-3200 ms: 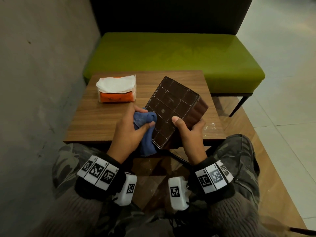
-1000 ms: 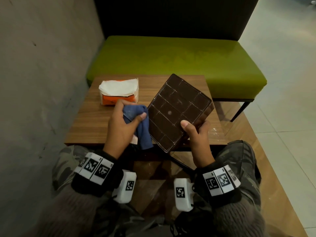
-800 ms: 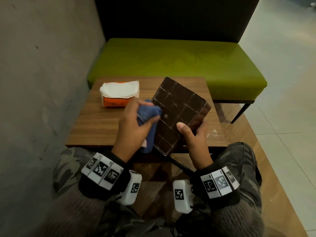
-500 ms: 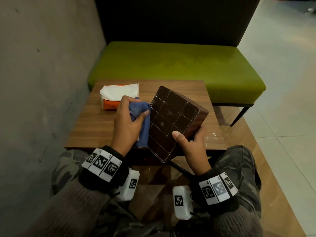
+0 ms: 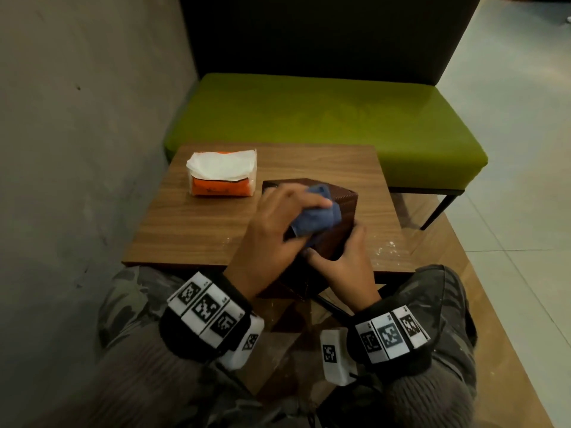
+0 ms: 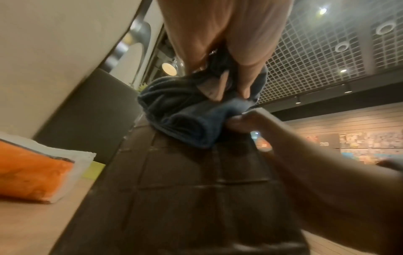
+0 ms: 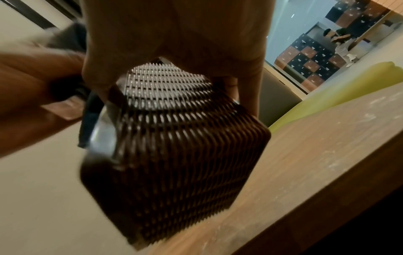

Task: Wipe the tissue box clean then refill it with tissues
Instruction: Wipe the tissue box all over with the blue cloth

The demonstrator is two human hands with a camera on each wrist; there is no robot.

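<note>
A dark brown woven tissue box (image 5: 343,208) is tilted at the near edge of the wooden table (image 5: 191,230). My right hand (image 5: 346,264) grips its near right corner, thumb on one face and fingers round the other. My left hand (image 5: 278,223) holds a bunched blue cloth (image 5: 315,214) and presses it on the box's upper face. The left wrist view shows the cloth (image 6: 187,117) on the panelled brown face (image 6: 196,189). The box's woven side (image 7: 174,155) fills the right wrist view. An orange pack of white tissues (image 5: 222,174) lies at the table's far left.
A green bench (image 5: 309,118) with a dark backrest stands behind the table. A grey wall (image 5: 77,149) runs along the left. White specks lie on the table's right part (image 5: 386,245). My knees are under the near edge.
The box has tipped down and away, so its panelled face lies flatter. My left hand has carried the cloth from the box's left edge onto its upper face. The right hand keeps its grip.
</note>
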